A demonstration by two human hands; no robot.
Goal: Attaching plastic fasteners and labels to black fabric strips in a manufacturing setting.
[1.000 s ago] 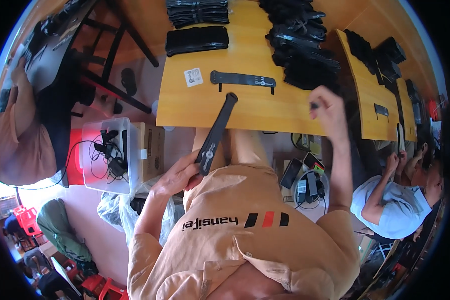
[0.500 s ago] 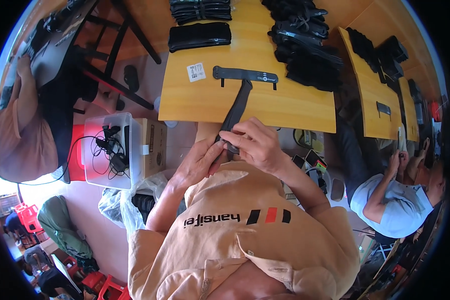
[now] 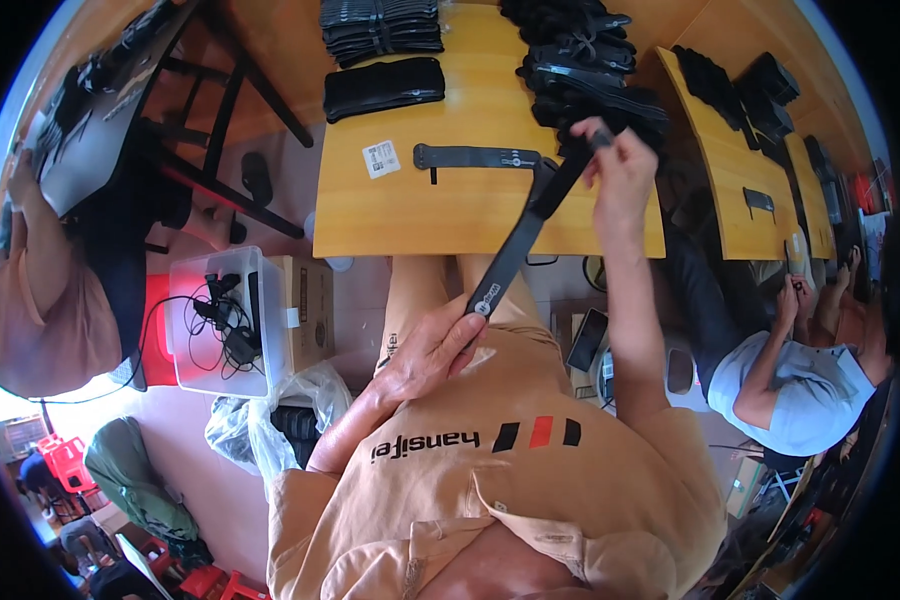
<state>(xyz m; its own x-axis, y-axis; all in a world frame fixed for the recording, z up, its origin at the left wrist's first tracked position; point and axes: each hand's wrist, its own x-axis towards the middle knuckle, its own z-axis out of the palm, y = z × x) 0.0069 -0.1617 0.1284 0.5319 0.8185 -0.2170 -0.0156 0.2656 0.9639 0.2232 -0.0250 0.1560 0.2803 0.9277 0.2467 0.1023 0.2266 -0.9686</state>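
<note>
Head view: left hand [image 3: 430, 355] sat near mid-frame, grip closed on the printed lower end of a dark strap [image 3: 511, 250]. Strap slanted up toward the right hand [image 3: 622, 180], right of upper centre. That grip was pinched narrow on a dark portion, apparently the strap's far part; blur hid exact contact. Strap bent above the desk [image 3: 370, 225]; I read the two-point hold as keeping it stretched and off the surface. Second strap [image 3: 475, 157] lay crosswise on the desk, printing up, presumably to stay readable; held one overlapped its right end in view. White label [image 3: 380, 159] lay just left. Folded black bundle [image 3: 383, 88], upper centre-left, and black pile [image 3: 585, 75], upper centre-right, likely parked back from the hands.
</note>
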